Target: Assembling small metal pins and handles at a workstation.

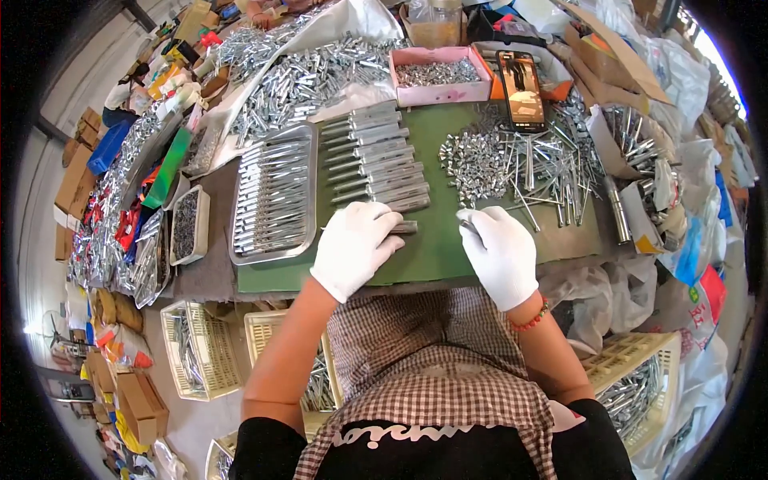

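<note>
My left hand [358, 246], in a white glove, is closed over a silver metal rod [407, 227]; its thick end sticks out past the fingertips. Just beyond it lies a row of similar rods [384, 170], side by side on the green mat [432, 260]. My right hand [504, 254], gloved too, pinches a small dark metal piece [466, 224] between thumb and fingers; its exact kind is hidden. A heap of small silver nut-like parts [474, 164] sits just beyond that hand. Thin metal pins [552, 172] lie scattered to their right.
A metal tray [313, 200] of lined-up rods stands left of the row. Behind are a big pile of metal parts [308, 76], a pink box [442, 94] of small parts and an upright phone [522, 92]. Cream plastic crates [204, 352] stand below the table.
</note>
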Demonstrator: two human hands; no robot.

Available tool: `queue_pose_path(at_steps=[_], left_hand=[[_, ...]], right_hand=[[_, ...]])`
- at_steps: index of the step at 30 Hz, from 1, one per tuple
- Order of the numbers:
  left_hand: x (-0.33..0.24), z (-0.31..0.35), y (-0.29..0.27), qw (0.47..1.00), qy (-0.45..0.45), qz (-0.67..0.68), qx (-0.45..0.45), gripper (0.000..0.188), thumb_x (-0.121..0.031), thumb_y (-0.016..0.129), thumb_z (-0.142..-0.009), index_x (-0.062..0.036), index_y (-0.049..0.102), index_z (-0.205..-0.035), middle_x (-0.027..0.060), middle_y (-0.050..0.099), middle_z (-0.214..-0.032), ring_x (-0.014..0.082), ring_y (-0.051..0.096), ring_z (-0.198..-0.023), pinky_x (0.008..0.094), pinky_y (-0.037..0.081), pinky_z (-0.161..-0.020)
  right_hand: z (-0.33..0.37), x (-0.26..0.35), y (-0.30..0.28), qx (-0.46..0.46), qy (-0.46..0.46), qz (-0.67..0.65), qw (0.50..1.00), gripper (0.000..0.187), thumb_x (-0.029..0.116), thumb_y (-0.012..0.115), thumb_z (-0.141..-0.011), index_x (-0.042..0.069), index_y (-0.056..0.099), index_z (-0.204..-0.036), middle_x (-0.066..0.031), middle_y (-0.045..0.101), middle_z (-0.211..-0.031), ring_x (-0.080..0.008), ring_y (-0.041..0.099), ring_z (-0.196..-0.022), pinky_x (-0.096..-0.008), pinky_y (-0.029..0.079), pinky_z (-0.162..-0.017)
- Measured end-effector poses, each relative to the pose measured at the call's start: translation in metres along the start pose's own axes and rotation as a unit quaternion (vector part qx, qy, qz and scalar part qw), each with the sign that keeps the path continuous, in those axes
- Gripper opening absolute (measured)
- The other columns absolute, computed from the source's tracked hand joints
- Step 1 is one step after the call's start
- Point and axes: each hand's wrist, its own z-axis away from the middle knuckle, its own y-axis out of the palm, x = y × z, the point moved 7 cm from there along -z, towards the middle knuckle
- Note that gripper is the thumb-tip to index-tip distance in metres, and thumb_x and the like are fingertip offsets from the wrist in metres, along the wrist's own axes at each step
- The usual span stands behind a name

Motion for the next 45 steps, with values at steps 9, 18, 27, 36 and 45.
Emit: queue_pose_path(at_steps=[9,18,27,36,45], left_hand=[[-0.004,0.019,0.004,0.999,-0.027,0.018,-0.044,0.020,-0.010,0.071,-0.083,-0.0067,0.063,-0.101,0.0116,0.066,-0.098,0.0344,0.064,-0.091,0.0452,0.050,-0.081],[-0.068,-0.007,0.004,0.998,0.010,-0.017,0.065,0.034,-0.028,0.070,-0.089,-0.0074,0.063,-0.115,0.0089,0.063,-0.089,0.0298,0.064,-0.084,0.0404,0.052,-0.072],[-0.063,-0.003,0.004,0.998,0.024,0.055,0.027,0.038,-0.022,0.071,-0.086,-0.0097,0.065,-0.122,0.0086,0.064,-0.086,0.0293,0.064,-0.080,0.0387,0.052,-0.070],[-0.064,-0.002,0.004,0.988,-0.017,0.150,-0.030,0.032,-0.011,0.069,-0.084,-0.0186,0.072,-0.115,0.0059,0.064,-0.084,0.0252,0.064,-0.069,0.0348,0.053,-0.063],[-0.065,0.000,0.008,0.993,-0.034,0.113,-0.003,0.028,-0.014,0.067,-0.085,-0.0193,0.069,-0.112,0.0073,0.063,-0.083,0.0274,0.064,-0.069,0.0375,0.052,-0.061]], right_hand=[[0.028,-0.001,-0.010,0.051,0.086,-0.222,0.970,0.028,0.015,0.064,-0.097,0.007,0.068,-0.123,-0.0129,0.071,-0.095,-0.0246,0.069,-0.080,-0.0335,0.054,-0.075],[0.042,-0.020,0.009,0.148,0.300,-0.466,0.819,0.035,0.024,0.050,-0.106,0.001,0.063,-0.129,-0.0031,0.071,-0.092,-0.0030,0.050,-0.054,-0.0209,0.040,-0.051],[0.036,-0.025,0.004,0.106,0.283,-0.362,0.882,0.016,0.014,0.059,-0.099,0.002,0.068,-0.096,0.0031,0.063,-0.073,-0.0011,0.043,-0.056,-0.0209,0.035,-0.051],[0.032,-0.030,-0.004,0.077,0.260,-0.322,0.907,0.025,0.018,0.066,-0.095,0.000,0.062,-0.079,-0.0017,0.055,-0.062,-0.0051,0.049,-0.059,-0.0266,0.041,-0.055],[0.033,-0.036,-0.001,0.099,0.262,-0.290,0.915,0.029,0.023,0.064,-0.097,0.000,0.063,-0.079,-0.0060,0.056,-0.062,-0.0114,0.052,-0.056,-0.0303,0.042,-0.055]])
